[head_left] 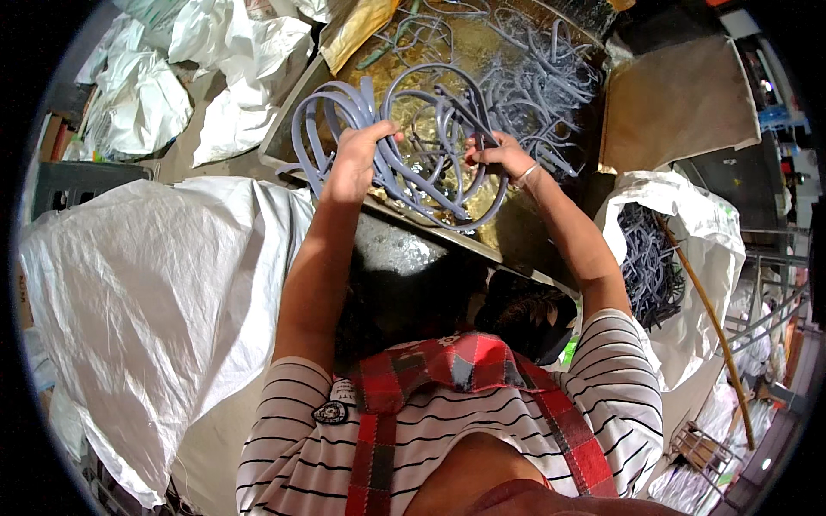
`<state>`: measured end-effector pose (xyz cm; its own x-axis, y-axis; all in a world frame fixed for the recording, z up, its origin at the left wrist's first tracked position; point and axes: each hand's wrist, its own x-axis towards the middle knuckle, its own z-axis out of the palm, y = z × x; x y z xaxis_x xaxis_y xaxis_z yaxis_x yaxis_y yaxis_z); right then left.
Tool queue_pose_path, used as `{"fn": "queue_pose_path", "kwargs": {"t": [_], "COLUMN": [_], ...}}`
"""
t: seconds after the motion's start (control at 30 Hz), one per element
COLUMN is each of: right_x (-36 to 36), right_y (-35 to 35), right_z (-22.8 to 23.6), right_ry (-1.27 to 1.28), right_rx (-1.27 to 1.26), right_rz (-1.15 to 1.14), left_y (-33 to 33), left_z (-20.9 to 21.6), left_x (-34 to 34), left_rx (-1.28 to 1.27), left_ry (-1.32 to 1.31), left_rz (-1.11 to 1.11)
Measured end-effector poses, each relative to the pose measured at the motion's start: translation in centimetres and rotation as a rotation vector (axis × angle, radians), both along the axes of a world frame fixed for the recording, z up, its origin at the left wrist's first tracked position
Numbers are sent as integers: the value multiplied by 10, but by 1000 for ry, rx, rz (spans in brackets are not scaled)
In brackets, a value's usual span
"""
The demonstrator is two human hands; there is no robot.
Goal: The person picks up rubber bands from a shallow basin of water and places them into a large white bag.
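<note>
A bundle of long grey-blue flexible strips, bent into loops, is held above a water-filled metal trough. My left hand is closed around the left part of the bundle, thumb lying across it. On the other side my right hand pinches the looped strips between thumb and fingers, some fingertips hidden behind them. Wet loops droop toward the front rim between both hands. More strips of the same kind lie tangled in the shallow water at the far right of the trough.
A large white sack stands at my left, with crumpled white sacks behind it. To my right, an open white sack holds short dark grey pieces; a thin stick leans across it. A brown board stands beyond.
</note>
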<state>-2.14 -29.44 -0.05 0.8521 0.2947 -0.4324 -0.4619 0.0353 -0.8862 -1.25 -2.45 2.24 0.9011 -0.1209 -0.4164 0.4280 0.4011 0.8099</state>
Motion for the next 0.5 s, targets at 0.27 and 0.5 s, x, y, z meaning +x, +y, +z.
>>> {"fn": "queue_pose_path", "kwargs": {"t": [0.27,0.5], "right_x": [-22,-15], "right_y": [-15,-95], "right_z": [-17,-20], "right_ry": [-120,-617], "right_rx": [-199,-1003], "right_rz": [-194,-68], "left_y": [11,22], "left_z": [-5,5], "left_x": [12,18], "left_rx": [6,38], "left_ry": [-3,-49], "left_rz": [237,432]}}
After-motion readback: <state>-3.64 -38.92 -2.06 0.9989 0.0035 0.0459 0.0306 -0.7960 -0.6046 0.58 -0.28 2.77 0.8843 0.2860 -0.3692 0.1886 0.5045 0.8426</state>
